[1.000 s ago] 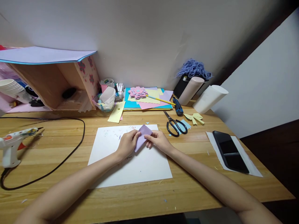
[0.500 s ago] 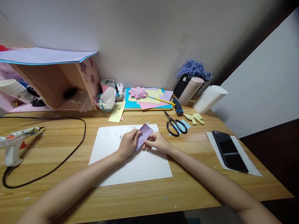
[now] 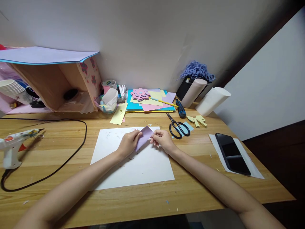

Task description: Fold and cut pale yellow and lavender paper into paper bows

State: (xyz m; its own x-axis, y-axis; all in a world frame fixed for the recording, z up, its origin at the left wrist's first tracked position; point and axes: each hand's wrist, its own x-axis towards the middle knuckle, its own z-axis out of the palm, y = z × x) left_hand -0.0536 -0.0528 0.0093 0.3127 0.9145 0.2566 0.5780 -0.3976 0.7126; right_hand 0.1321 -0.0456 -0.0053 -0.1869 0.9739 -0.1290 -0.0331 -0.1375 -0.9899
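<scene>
A small piece of purple paper (image 3: 144, 138) is held between my two hands, above a white sheet (image 3: 152, 171) that lies on the wooden table. My left hand (image 3: 128, 143) grips the paper along its left side, thumb on top. At the paper's right corner, my right hand (image 3: 163, 140) pinches the edge between thumb and fingertips. Black-handled scissors (image 3: 177, 126) lie to the right of my right hand, partly over a blue paper scrap (image 3: 187, 128). The white sheet carries dark smudges near its top and under my left hand.
A glue gun (image 3: 14, 144) with a looping black cord (image 3: 78, 152) lies at left. Behind stand an open cardboard box (image 3: 54, 82) and a stack of coloured paper (image 3: 133, 107) bearing a pink paper flower (image 3: 140, 94). A phone (image 3: 232, 154) lies at right; a yellow paper bow (image 3: 197, 121) lies behind the scissors.
My right hand has shifted up and slightly right, from the purple paper's lower edge to its right corner. The paper has tilted a little; my left hand keeps hold of it.
</scene>
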